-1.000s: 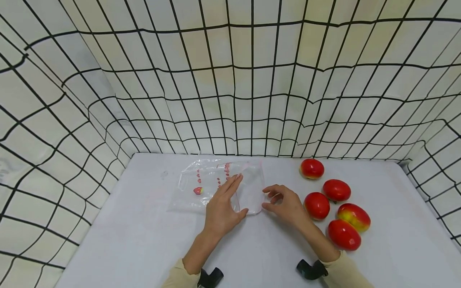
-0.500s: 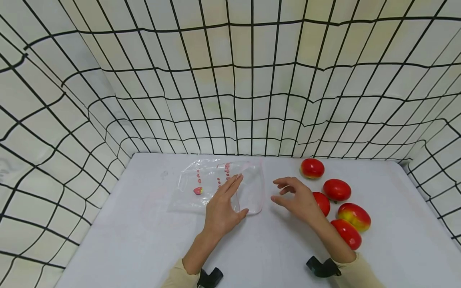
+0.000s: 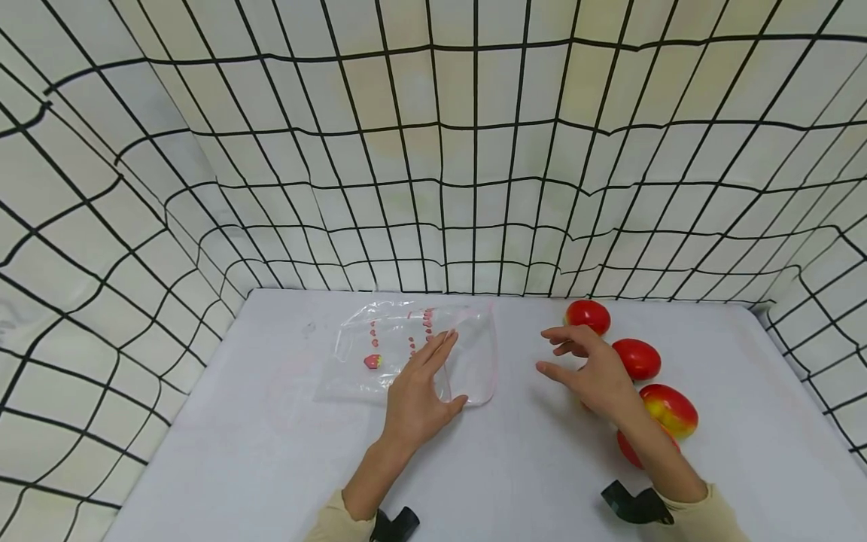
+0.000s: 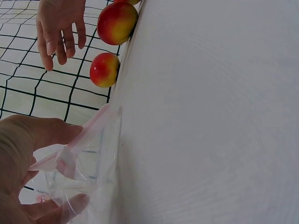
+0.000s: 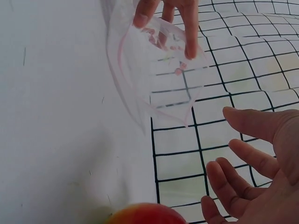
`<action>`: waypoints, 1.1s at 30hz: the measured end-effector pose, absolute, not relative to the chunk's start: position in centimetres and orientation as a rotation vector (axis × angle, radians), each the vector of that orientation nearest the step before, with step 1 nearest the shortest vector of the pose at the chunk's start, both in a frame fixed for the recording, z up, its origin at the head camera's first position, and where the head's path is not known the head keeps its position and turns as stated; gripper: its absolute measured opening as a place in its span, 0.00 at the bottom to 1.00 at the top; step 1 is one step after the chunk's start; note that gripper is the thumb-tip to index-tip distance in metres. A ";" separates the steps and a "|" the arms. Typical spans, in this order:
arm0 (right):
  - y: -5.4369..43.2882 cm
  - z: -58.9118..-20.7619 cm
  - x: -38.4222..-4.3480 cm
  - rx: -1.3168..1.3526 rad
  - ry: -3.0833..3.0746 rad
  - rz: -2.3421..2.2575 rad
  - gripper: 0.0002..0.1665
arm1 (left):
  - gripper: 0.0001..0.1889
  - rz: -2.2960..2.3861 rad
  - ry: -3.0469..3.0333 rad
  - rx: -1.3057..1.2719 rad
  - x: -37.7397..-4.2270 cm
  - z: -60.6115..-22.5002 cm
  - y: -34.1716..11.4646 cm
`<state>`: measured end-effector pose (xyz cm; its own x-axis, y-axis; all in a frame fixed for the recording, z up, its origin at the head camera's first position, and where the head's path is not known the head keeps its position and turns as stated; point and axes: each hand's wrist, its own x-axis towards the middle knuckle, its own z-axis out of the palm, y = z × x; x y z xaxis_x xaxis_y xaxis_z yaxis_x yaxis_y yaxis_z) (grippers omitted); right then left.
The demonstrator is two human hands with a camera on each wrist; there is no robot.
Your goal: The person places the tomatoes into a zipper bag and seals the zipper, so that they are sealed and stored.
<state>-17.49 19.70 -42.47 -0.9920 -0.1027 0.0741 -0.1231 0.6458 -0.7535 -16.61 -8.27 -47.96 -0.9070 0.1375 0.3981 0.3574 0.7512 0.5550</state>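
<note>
My left hand (image 3: 415,403) is at the mouth of a clear plastic zip bag (image 3: 355,380) with red strawberry and heart prints, lying on the table. Its thumb and fingers are spread apart. In the left wrist view the thumb touches the pink zip edge (image 4: 91,126), and the fingertips show through the film. The right wrist view shows the bag mouth (image 5: 126,70) gaping. My right hand (image 3: 603,380) holds nothing, its thumb and loosely bent fingers apart, above smooth red fruits with yellow patches, shaped like mangoes. One fruit (image 5: 147,215) is below it; the hand largely hides that one in the head view.
Beyond and beside the right hand lie a red fruit (image 3: 588,316), another (image 3: 638,359), a red-yellow one (image 3: 670,410) and one partly under the forearm (image 3: 628,452). White cloth covers the table (image 3: 271,452). Black netting (image 3: 474,188) surrounds its back and sides.
My right hand has moved away from the bag's edge to the right, over the nearest fruits, and now covers one. The left hand and the bag have stayed in place.
</note>
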 end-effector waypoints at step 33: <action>24.6 -42.3 -16.8 0.155 -2.861 1.261 0.34 | 0.54 -0.937 -2.628 -0.376 -16.5 -47.8 -8.3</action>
<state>-16.77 24.63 -42.28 -0.9951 -0.0858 0.0501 -0.0949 0.6706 -0.7357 -16.49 -8.32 -47.81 -0.9124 0.1358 0.3861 0.3495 0.7495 0.5623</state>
